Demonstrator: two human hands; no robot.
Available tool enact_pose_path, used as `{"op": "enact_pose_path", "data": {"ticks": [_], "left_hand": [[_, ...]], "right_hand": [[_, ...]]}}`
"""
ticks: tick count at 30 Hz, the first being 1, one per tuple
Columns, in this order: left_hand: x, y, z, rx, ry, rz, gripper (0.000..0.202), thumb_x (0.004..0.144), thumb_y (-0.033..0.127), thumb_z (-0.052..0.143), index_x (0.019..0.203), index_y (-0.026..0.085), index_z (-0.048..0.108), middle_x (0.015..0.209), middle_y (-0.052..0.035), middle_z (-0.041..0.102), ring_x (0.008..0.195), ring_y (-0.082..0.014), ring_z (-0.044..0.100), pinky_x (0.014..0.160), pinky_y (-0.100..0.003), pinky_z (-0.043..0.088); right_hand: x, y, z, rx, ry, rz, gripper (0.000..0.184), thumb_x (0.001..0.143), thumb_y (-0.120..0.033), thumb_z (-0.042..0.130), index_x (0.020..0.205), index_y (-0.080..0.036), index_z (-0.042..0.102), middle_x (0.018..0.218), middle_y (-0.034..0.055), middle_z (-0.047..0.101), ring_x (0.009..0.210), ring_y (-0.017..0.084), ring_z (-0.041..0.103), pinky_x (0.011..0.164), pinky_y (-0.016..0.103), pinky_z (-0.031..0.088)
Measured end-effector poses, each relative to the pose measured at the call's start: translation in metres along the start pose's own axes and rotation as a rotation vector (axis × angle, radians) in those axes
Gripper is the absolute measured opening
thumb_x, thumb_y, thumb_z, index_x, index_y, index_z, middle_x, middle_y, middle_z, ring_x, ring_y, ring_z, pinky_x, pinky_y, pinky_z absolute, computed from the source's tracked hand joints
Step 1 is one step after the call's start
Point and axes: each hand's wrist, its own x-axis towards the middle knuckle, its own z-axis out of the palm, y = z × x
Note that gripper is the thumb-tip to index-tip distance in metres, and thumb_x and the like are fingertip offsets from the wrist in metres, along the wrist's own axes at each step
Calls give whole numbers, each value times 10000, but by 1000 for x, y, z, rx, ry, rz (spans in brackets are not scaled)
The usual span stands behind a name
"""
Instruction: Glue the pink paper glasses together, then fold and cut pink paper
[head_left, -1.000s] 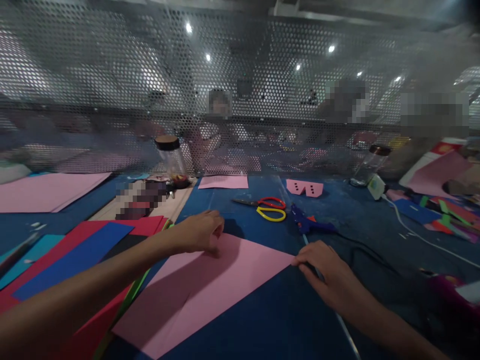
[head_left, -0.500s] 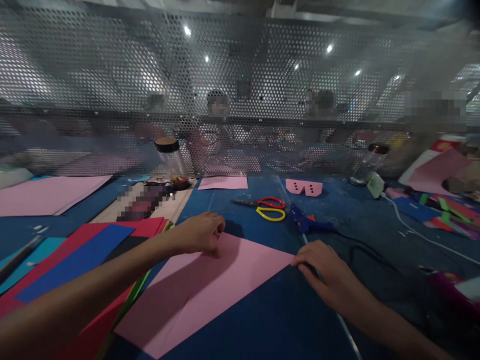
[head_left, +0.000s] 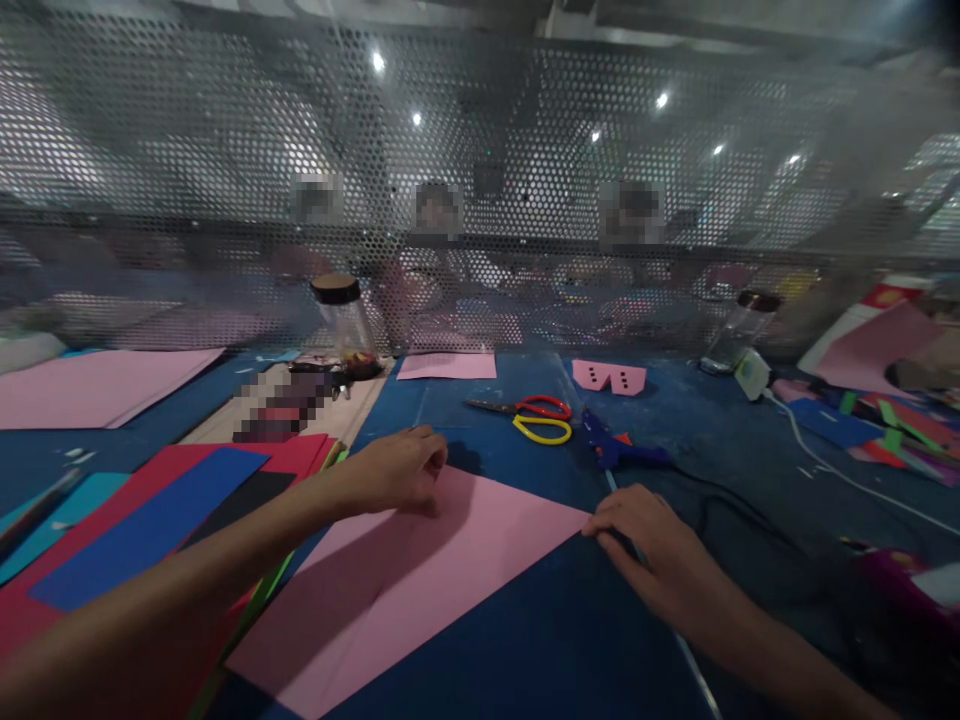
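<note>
A large sheet of pink paper (head_left: 450, 560) lies aslant on the blue table in front of me, with a faint crease line near its lower left. At its upper edge my left hand (head_left: 397, 470) is closed on the paper, fingers curled, partly hiding that corner. My right hand (head_left: 649, 540) pinches the sheet's pointed right corner between thumb and fingertips. Beyond the paper lie scissors (head_left: 536, 418) with one red and one yellow handle. A blue glue gun (head_left: 619, 445) rests just past my right hand, its glue stick running back beneath that hand.
Coloured sheets (head_left: 157, 520) lie under my left forearm. Farther back are a lidded jar (head_left: 346, 330), a small pink cutout (head_left: 609, 377) with black squares, and a second jar (head_left: 742, 330). Paper scraps (head_left: 892, 425) and a white cord (head_left: 840, 458) lie right. A perforated metal screen (head_left: 480, 150) closes the back; people sit behind it.
Both hands stay in the same places on the pink paper. The view has shifted very slightly; at the far right, a dark shape now shows by the propped pink paper.
</note>
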Motion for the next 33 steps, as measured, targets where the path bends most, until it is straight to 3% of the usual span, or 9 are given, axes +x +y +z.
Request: {"op": "enact_pose_path", "data": {"ticks": [5, 10, 15, 19, 23, 33], "left_hand": [[-6, 4, 0, -1, 27, -14, 526, 654, 419, 718, 1133, 225, 624, 1160, -78, 615, 997, -290, 627, 783, -359, 483], [-9, 6, 4, 28, 48, -34, 532, 680, 411, 716, 1172, 223, 644, 1217, -99, 613, 1072, -331, 615, 847, -401, 495], [-15, 3, 5, 78, 69, -41, 650, 729, 526, 737, 1301, 244, 606, 1319, -122, 583, 1213, -377, 538, 945, -472, 475], [-20, 2, 6, 114, 95, -80, 716, 755, 574, 724, 1367, 236, 568, 1352, -158, 563, 1252, -403, 507, 934, -497, 479], [-23, 3, 8, 127, 106, -100, 667, 781, 577, 695, 1329, 211, 590, 1338, -167, 567, 1213, -403, 533, 928, -509, 472], [-20, -3, 6, 115, 129, -41, 589, 753, 651, 690, 1118, 194, 620, 1169, -125, 598, 1084, -361, 562, 817, -414, 466]], "right_hand": [[-1, -3, 0, 2, -7, 2, 233, 982, -93, 468, 1048, -254, 623, 1044, 49, 655, 992, 239, 574, 877, 423, 426], [-1, 1, 1, -3, -28, -3, 229, 986, -108, 468, 1064, -263, 616, 1061, 53, 653, 1003, 242, 569, 869, 421, 426], [-2, 0, 1, -10, -27, 4, 219, 992, -117, 467, 1060, -267, 611, 1058, 46, 653, 1005, 239, 570, 881, 425, 420], [-1, -1, 2, -12, -35, 15, 231, 982, -99, 472, 1048, -272, 610, 1061, 35, 654, 1011, 236, 573, 877, 418, 420], [0, 0, 2, -12, -48, 6, 244, 973, -88, 468, 1050, -271, 611, 1062, 37, 656, 1012, 238, 574, 867, 411, 424], [-2, -3, 0, -36, -54, 8, 237, 970, -102, 477, 1045, -265, 632, 1061, 36, 667, 1003, 228, 589, 865, 400, 439]]}}
